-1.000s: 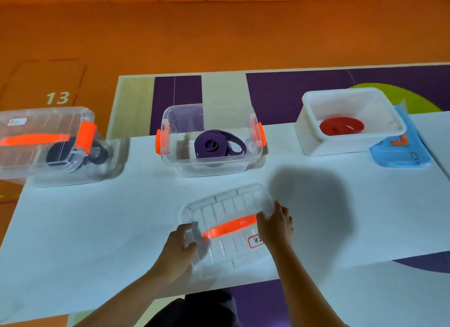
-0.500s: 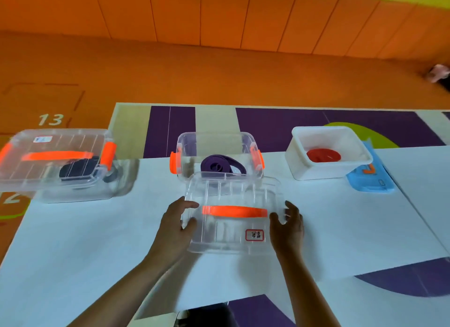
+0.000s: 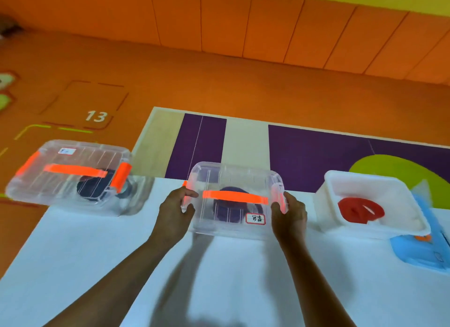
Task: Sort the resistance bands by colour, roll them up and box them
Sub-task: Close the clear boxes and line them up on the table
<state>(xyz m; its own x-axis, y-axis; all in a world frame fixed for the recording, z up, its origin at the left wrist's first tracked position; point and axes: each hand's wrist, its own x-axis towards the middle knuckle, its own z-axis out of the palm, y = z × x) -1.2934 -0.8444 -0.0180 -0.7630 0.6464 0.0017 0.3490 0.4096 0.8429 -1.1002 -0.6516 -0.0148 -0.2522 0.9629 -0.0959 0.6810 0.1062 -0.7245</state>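
A clear lid [image 3: 233, 180] with an orange handle and a red-edged label lies over the middle clear box [image 3: 233, 229]. A rolled purple band [image 3: 230, 209] shows through it. My left hand [image 3: 174, 211] grips the lid's left edge by the orange clip. On the right edge, my right hand [image 3: 289, 212] grips it beside the other clip. A lidded clear box [image 3: 70, 178] on the left holds a dark rolled band [image 3: 93, 187]. To the right, an open white box [image 3: 372, 204] holds a rolled red band [image 3: 360, 211].
A blue lid [image 3: 421, 256] lies on the white table [image 3: 73, 265] at the right, partly under the white box. Beyond the table's far edge is an orange floor with a purple and green mat.
Both hands lifted the clear lid off the table near the front edge, carried it away from me and set it over the box with the purple band. The camera tilted up.
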